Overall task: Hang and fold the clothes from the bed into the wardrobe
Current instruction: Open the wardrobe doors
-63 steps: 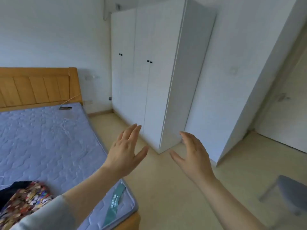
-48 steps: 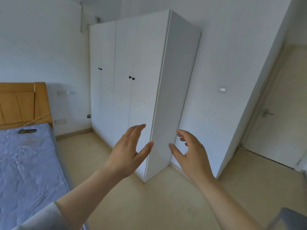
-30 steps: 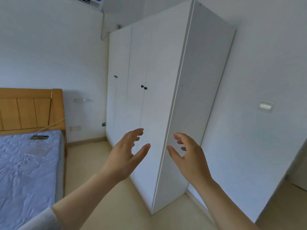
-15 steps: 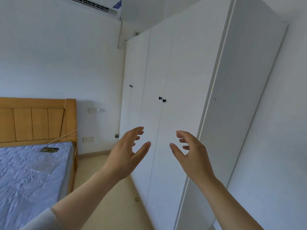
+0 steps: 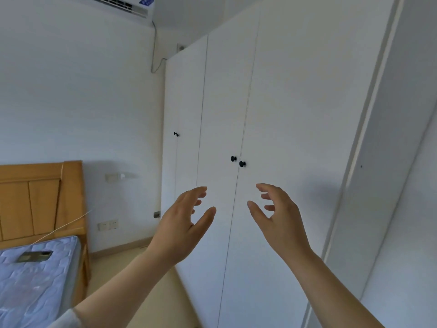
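**Operator:** What am I holding?

**Spotter:** Nothing. Your left hand [image 5: 179, 228] and right hand [image 5: 279, 223] are both raised and empty, fingers spread and loosely curled. They are apart from each other, just below the pair of black knobs [image 5: 241, 164] on the wardrobe [image 5: 283, 102]. Neither hand touches a door.

**Operator:** What could go wrong from here?

**Spotter:** The doors are closed and you stand close to them. I judge they swing outward, so a door pulled by its knob may catch your arm or body unless you give it room. The knobs are small and sit side by side at the seam, so a hurried reach could slip off or take the wrong one. No clothes show at all. They would have to come from the bed [image 5: 35, 292], and only a corner of it shows, low on your left.

**Operator:** How much room do I have?

**Spotter:** On your right, the wardrobe's side panel [image 5: 390, 185] and the wall beside it close you in. On your left, a strip of floor [image 5: 108, 266] runs between wardrobe and bed frame, and I judge it will be tight once a door stands open. Farther along there is a second pair of knobs [image 5: 176, 134]. Beyond that the headboard [image 5: 30, 200] stands against the far wall, with the air conditioner [image 5: 118, 5] high above.
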A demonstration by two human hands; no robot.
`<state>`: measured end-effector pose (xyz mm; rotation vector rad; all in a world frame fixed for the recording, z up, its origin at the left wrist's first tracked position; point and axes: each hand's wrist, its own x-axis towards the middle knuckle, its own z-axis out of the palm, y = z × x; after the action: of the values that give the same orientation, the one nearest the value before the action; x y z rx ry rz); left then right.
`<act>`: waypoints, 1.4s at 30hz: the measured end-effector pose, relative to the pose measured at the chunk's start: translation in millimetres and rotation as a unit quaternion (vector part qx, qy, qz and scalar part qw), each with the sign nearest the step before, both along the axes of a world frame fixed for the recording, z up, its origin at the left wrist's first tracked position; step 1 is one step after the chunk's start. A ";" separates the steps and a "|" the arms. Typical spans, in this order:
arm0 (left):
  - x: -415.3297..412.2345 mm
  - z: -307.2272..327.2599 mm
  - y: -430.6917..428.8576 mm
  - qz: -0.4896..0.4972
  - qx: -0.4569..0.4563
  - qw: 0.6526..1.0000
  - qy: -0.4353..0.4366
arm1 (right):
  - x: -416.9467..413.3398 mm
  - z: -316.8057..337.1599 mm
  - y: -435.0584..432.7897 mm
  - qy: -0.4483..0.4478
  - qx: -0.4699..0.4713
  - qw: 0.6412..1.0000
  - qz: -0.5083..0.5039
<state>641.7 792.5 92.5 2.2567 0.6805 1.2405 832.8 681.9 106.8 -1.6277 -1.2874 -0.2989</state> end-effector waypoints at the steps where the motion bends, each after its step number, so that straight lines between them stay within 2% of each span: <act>1: 10.3 -0.7 15.5 0.000 0.001 1.000 -0.001 | 10.3 0.2 14.9 0.000 0.005 1.000 -0.002; 10: 94.8 10.6 138.3 0.013 0.016 1.000 0.010 | 95.2 11.0 136.4 0.006 0.014 1.000 -0.012; 18: 146.3 5.7 226.8 -0.017 0.017 1.000 0.013 | 135.8 4.2 218.5 0.005 0.002 0.999 -0.039; 23: 175.8 6.2 295.4 -0.061 0.021 0.998 0.017 | 148.5 1.5 269.2 0.009 0.014 0.997 -0.077; 32: 233.7 13.6 402.5 -0.201 0.043 0.978 0.042 | 160.3 1.8 342.1 0.022 0.037 0.975 -0.217; 42: 274.6 4.3 434.3 -0.299 0.053 0.952 0.034 | 155.3 -11.2 357.4 -0.006 0.025 0.940 -0.340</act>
<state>916.3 1226.8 96.8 2.3420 -0.0679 0.9140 988.1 1039.3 95.7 -1.9870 -0.6741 -0.7538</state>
